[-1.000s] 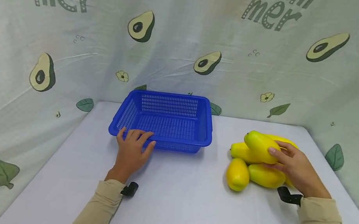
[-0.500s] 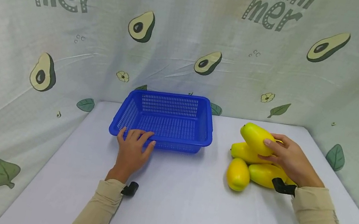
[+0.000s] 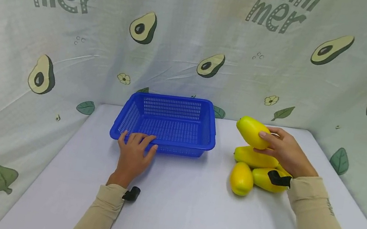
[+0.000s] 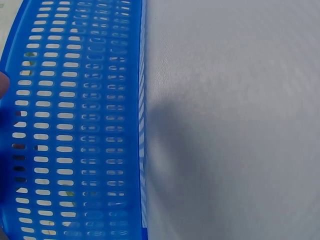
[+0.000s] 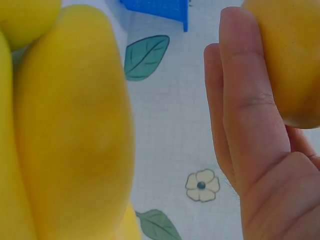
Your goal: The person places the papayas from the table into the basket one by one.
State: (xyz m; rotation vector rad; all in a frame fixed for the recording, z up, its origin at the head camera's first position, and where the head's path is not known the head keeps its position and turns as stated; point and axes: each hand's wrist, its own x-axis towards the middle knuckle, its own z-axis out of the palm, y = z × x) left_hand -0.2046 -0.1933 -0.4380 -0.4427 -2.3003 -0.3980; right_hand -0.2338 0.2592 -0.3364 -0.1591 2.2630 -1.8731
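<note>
Basket [image 3: 171, 107], blue and slotted, stood left of the papaya pile [image 3: 242, 179]; the left hand [image 3: 131, 158] hooked bent fingers over the basket's near rim, while the right hand [image 3: 285, 149] (sleeved forearm [image 3: 325, 223] slanting inward) held a yellow papaya [image 3: 251, 132], thumb opposing fingers, above the pile.

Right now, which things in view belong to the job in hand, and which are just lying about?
Likely part of the job:
raised yellow fruit, held in the right grip
blue basket, left grip on its near rim
other yellow fruits, clustered near the raised one

Just surroundings, nothing loose:
white table cover
patterned cloth backdrop
black wrist devices, worn
</note>
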